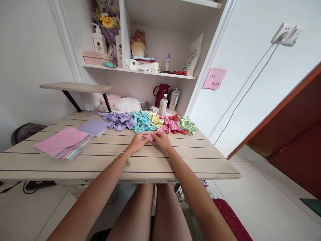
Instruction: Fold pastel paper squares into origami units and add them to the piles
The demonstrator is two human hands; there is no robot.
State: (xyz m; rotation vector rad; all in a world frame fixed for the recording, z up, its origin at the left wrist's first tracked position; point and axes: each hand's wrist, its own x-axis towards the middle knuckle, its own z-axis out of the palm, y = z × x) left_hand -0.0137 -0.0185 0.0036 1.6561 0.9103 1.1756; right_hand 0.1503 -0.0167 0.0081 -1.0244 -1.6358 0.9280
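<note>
Between my fingertips is a small piece of folded pink paper [149,137], just above the middle of the wooden table. My left hand [138,141] pinches it from the left, and a bracelet circles that wrist. My right hand [162,139] closes on its right side, so part of the paper is hidden by fingers. Right behind my hands lie folded paper pieces in colour groups: purple [120,120], blue [142,121], yellow [156,120], pink [170,124] with some red, and green [187,125].
A fanned stack of coloured paper sheets [64,139] lies at the left, beside purple sheets [93,127]. A small raised shelf [75,87] stands at the back left. Behind the folded pieces are a bottle [163,104], a red jug [162,95] and a tumbler [174,99].
</note>
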